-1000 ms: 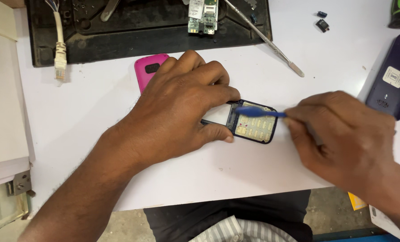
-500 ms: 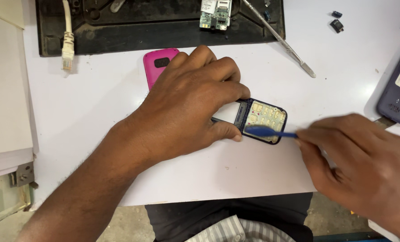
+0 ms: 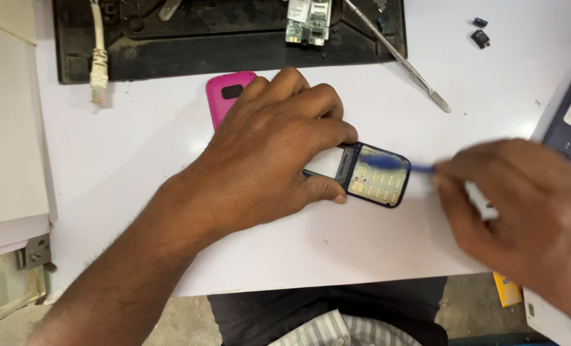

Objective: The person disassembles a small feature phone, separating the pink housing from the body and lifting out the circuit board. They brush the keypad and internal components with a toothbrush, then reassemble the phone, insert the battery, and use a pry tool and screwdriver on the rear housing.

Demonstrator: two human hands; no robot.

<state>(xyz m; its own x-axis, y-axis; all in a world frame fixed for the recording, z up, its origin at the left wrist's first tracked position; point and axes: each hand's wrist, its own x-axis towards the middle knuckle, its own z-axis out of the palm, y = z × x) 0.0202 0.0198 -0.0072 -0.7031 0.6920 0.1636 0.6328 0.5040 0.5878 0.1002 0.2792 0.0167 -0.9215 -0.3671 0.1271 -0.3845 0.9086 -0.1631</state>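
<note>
My left hand (image 3: 269, 160) presses down on an opened dark phone frame (image 3: 372, 176) lying on the white table (image 3: 138, 166), covering its left part. The frame's bare keypad contacts show on the right. My right hand (image 3: 522, 211), blurred by motion, pinches a thin blue brush (image 3: 394, 164) whose tip lies over the upper keypad area. A pink phone back cover (image 3: 226, 96) peeks out from behind my left hand.
A black work mat (image 3: 234, 51) at the back holds a green circuit board (image 3: 308, 22), a metal spudger (image 3: 400, 57) and a white network plug (image 3: 98, 70). Small black parts (image 3: 480, 35) lie back right. A dark blue phone (image 3: 570, 131) rests at the right edge.
My right hand has swept the blue brush back and forth over the keypad, from its top down to its lower edge and up again. My left hand stays pressed on the frame.
</note>
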